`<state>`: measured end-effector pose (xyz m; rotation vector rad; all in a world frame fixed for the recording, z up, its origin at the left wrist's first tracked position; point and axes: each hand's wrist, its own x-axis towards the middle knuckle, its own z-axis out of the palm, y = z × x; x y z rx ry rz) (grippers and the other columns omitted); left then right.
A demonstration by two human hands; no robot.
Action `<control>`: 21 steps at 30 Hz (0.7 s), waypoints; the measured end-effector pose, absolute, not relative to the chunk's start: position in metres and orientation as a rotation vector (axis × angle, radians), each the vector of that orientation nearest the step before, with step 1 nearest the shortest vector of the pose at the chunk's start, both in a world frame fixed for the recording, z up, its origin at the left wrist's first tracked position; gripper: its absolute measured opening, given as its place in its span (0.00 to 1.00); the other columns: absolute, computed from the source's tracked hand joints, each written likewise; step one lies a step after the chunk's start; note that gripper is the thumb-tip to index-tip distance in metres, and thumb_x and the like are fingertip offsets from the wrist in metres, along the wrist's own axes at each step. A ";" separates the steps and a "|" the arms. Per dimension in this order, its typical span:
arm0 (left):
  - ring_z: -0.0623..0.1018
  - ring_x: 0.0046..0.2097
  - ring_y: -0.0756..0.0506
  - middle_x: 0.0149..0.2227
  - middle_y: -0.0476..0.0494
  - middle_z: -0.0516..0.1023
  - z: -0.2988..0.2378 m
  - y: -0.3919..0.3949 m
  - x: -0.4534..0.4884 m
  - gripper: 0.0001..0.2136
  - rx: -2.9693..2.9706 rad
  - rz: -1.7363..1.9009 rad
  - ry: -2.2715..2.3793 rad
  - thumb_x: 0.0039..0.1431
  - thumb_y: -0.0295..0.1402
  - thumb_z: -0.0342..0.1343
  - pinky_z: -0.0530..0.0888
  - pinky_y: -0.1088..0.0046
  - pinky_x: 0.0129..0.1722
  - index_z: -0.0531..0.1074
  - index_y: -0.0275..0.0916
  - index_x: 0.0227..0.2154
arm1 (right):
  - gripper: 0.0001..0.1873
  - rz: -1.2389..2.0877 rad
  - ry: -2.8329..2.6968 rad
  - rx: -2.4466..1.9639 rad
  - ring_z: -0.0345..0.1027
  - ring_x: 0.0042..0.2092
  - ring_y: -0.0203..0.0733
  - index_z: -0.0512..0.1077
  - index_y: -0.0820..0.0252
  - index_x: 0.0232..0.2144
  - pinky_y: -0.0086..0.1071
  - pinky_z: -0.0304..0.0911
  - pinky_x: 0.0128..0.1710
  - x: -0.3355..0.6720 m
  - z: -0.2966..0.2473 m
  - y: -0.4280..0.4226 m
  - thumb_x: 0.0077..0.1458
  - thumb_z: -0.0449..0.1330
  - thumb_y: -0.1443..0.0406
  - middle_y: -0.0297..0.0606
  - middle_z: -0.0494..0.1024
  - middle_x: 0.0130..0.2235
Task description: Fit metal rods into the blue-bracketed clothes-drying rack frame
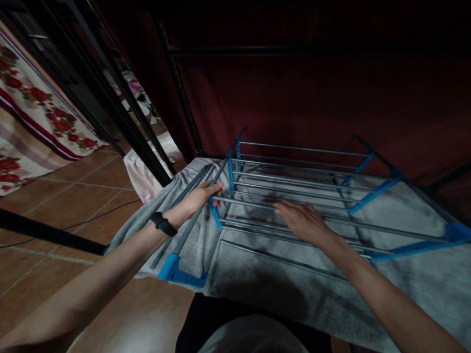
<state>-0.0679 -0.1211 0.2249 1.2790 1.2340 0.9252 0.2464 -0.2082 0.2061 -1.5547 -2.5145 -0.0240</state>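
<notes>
A folding drying rack (294, 181) with silver rods and blue plastic joints stands in front of me, a grey towel (257, 279) draped across it under the raised rod section. My left hand (200, 196), a black band on its wrist, is closed around a rod at the blue joint on the rack's left side. My right hand (301, 220) rests palm down on the middle rods, fingers curled over one of them.
A dark red curtain (312, 98) hangs close behind the rack. Black metal frame bars (121, 108) slant at the left, with floral fabric (37, 108) beyond. A pink cloth (142, 174) lies on the brown tiled floor (73, 206).
</notes>
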 end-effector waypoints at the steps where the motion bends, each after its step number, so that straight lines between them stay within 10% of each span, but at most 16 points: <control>1: 0.72 0.26 0.50 0.28 0.49 0.73 0.225 -0.121 -0.068 0.23 1.260 0.921 1.236 0.45 0.51 0.71 0.71 0.73 0.26 0.72 0.37 0.31 | 0.19 -0.014 -2.513 -1.562 0.76 0.48 0.43 0.73 0.53 0.54 0.34 0.65 0.43 0.245 0.205 -0.208 0.73 0.44 0.63 0.43 0.80 0.54; 21: 0.76 0.32 0.48 0.22 0.59 0.71 0.217 -0.097 -0.086 0.29 1.287 0.702 1.354 0.32 0.53 0.76 0.76 0.72 0.32 0.74 0.48 0.37 | 0.25 -0.001 -2.299 -1.671 0.70 0.59 0.44 0.67 0.52 0.64 0.40 0.63 0.59 0.312 0.237 -0.235 0.73 0.48 0.52 0.41 0.77 0.59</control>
